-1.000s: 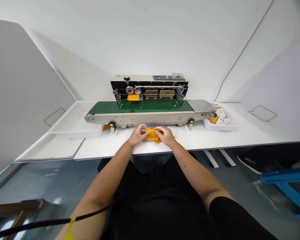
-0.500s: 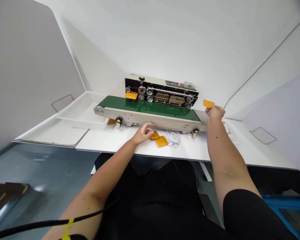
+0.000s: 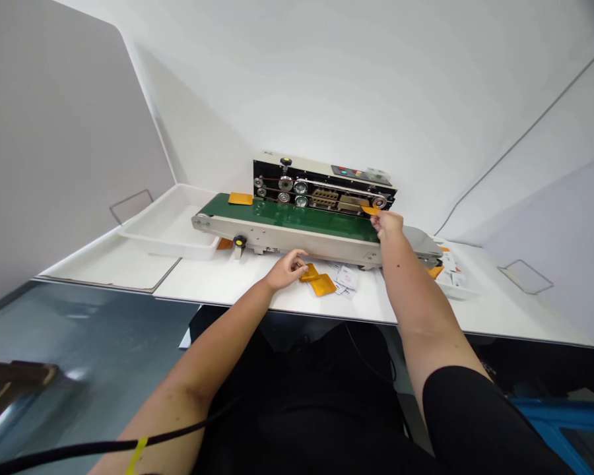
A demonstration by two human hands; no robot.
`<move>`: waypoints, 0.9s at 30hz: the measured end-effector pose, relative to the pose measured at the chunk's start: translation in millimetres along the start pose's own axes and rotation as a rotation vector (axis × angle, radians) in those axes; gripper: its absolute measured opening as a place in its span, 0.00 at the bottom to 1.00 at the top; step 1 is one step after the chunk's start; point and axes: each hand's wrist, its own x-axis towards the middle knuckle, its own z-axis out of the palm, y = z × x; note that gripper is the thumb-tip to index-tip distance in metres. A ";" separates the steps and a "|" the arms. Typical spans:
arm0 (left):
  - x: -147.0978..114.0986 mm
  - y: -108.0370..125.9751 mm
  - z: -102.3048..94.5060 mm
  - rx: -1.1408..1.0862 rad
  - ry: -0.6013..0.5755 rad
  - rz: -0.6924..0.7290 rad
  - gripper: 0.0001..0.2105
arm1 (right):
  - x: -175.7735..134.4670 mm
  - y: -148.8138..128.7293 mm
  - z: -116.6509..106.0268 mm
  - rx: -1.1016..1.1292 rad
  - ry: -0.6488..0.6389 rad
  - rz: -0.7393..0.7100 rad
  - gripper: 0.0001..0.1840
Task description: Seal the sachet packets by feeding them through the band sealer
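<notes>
My right hand (image 3: 389, 225) pinches an orange packet (image 3: 370, 210) at the right end of the sealing machine (image 3: 327, 191), over the green conveyor belt (image 3: 297, 216). Part of that packet is hidden by the fingers. My left hand (image 3: 286, 270) rests low over the white table, its fingers loosely curved and apart. Right beside its fingertips lie two overlapping orange packets (image 3: 323, 285). Several white printed sachets (image 3: 346, 278) lie in a small pile to their right. Another orange packet (image 3: 240, 198) lies flat on the belt near its left end.
A white plastic tray (image 3: 171, 244) stands at the belt's left end. On the right, a clear tray (image 3: 468, 290) holds white sachets and orange packets, partly under the machine's end. A white wall rises behind, and the table's front edge runs close to my body.
My right hand has moved left with its packet, from beyond the machine's right end to its rollers. The other packet has come out of the rollers, leftward onto the belt.
</notes>
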 end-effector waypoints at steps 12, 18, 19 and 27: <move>1.8 5.1 3.6 0.530 -0.251 0.236 0.21 | -163.2 59.3 -31.2 -0.490 -0.134 -0.973 0.15; 3.3 -2.0 9.9 0.627 -0.343 0.250 0.19 | -225.8 136.2 -42.4 -0.802 -0.748 -0.977 0.30; 3.7 -3.7 10.0 0.616 -0.340 0.252 0.17 | -226.0 142.3 -43.2 -0.838 -0.762 -0.948 0.34; 12.2 -14.2 9.0 0.613 -0.079 0.329 0.10 | -213.9 154.8 -42.6 -0.932 -0.680 -0.846 0.29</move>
